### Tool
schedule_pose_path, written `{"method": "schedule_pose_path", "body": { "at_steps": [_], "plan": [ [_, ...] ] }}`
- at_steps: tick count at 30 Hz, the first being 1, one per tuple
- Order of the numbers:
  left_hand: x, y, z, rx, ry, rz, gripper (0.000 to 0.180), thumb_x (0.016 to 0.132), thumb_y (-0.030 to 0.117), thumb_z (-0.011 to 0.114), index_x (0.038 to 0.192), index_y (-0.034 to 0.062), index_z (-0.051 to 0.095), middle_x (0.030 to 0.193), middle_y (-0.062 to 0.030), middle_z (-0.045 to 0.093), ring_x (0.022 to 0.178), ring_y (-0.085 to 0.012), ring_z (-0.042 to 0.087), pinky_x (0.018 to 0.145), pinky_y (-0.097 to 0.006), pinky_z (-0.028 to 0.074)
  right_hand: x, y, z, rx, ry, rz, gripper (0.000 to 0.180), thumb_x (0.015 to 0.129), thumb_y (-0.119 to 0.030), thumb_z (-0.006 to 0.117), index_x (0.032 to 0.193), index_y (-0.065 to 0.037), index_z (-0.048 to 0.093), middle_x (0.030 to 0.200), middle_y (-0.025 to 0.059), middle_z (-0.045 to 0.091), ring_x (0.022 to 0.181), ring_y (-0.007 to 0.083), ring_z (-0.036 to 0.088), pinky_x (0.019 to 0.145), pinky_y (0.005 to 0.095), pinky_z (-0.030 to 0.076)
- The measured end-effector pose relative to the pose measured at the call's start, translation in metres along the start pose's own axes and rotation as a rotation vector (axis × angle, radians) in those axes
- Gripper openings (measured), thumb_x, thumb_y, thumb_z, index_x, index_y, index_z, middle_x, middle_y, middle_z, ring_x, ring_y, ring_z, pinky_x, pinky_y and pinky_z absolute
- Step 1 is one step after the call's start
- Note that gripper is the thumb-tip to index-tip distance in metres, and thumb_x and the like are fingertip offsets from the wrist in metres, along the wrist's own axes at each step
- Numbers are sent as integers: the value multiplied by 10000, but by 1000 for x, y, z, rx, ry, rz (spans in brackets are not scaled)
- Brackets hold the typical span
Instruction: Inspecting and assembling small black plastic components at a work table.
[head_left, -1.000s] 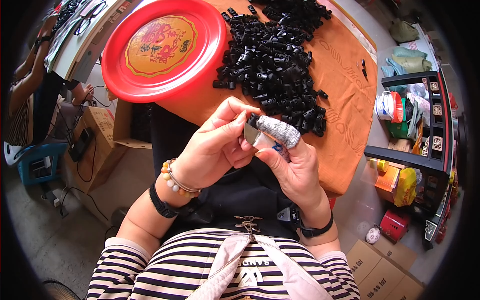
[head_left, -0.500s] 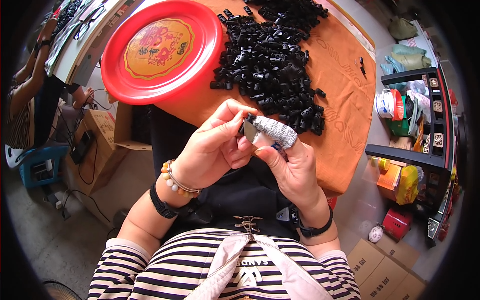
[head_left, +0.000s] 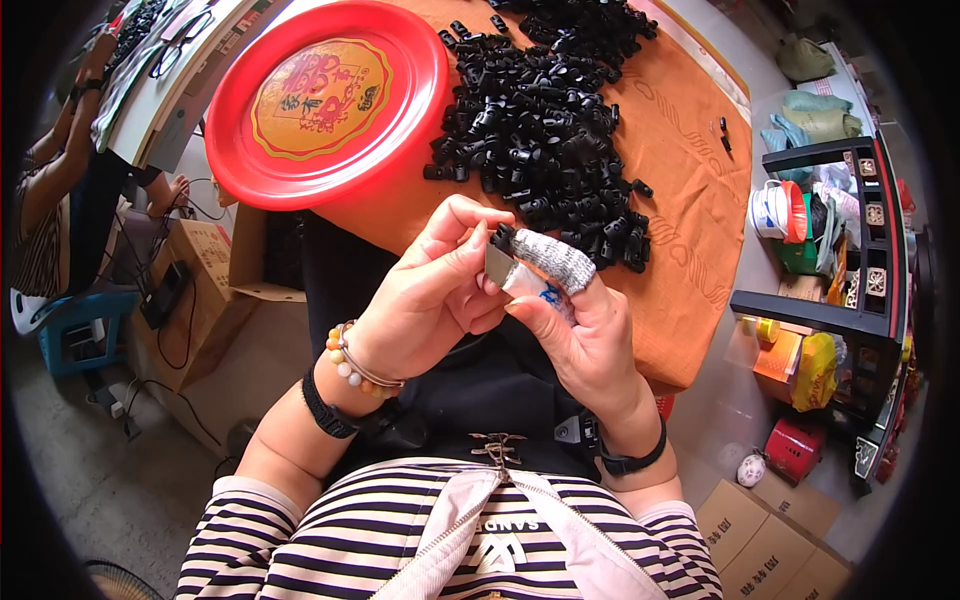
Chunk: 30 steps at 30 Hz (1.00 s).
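My left hand (head_left: 430,285) pinches a small black plastic part (head_left: 503,236) between thumb and fingertips. In my right hand (head_left: 590,335) is a short flat metal blade (head_left: 497,266) whose white wrapped grip (head_left: 538,287) has blue marks on it. The blade lies against or just beside the black part; the exact contact is hidden by my fingers. A grey knitted finger sleeve (head_left: 556,260) covers the right index finger, which reaches over to the part. Both hands meet in front of my chest, close to the near edge of a large pile of similar black parts (head_left: 540,130).
An orange cloth (head_left: 690,230) covers the table under the pile. To the left sits a big red round plastic tray (head_left: 400,130). Cardboard boxes (head_left: 205,290) stand at left, a black shelf (head_left: 820,305) with bags at right. Another person's arm (head_left: 60,150) shows at far left.
The blade and its white grip have turned slightly, so more of both shows. My right thumb has shifted a little lower. The red tray has moved slightly to the right.
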<state>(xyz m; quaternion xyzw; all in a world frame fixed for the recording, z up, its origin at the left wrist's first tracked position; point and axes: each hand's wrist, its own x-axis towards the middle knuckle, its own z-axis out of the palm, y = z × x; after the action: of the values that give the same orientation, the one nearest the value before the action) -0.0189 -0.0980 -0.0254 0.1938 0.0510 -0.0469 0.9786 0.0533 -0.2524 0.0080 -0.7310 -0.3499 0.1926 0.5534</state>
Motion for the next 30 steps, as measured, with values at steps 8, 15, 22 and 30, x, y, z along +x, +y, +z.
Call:
{"method": "schedule_pose_path", "body": {
  "at_steps": [8,15,22,30],
  "plan": [
    [1,0,1,21,-5,20,228,947,234,439,1159,152,419,860,19,540,705,-36,495,565,-203,388,2,-2,-1,45,-21,28,375,851,-183,617,1172,-10,529,852,101,652,722,139,626,628,246,483],
    [2,3,10,16,95,6,206,956,236,414,1144,154,439,745,26,483,617,-41,429,510,-198,351,2,-1,0,-15,-1,0,340,856,-152,609,1157,-8,542,841,82,651,721,124,617,631,237,480],
    [2,3,5,-26,50,-29,223,960,257,389,1127,120,445,721,-1,437,543,-58,353,478,-197,341,1,4,-3,396,104,142,431,908,-255,536,1207,49,472,1106,75,568,978,98,507,858,225,397],
    [1,-1,8,4,85,-40,214,959,247,388,1109,103,442,718,-14,441,550,-74,378,476,-205,343,17,0,13,543,105,77,541,875,-142,592,1296,56,314,1108,90,520,920,83,525,796,198,425]
  ]
}}
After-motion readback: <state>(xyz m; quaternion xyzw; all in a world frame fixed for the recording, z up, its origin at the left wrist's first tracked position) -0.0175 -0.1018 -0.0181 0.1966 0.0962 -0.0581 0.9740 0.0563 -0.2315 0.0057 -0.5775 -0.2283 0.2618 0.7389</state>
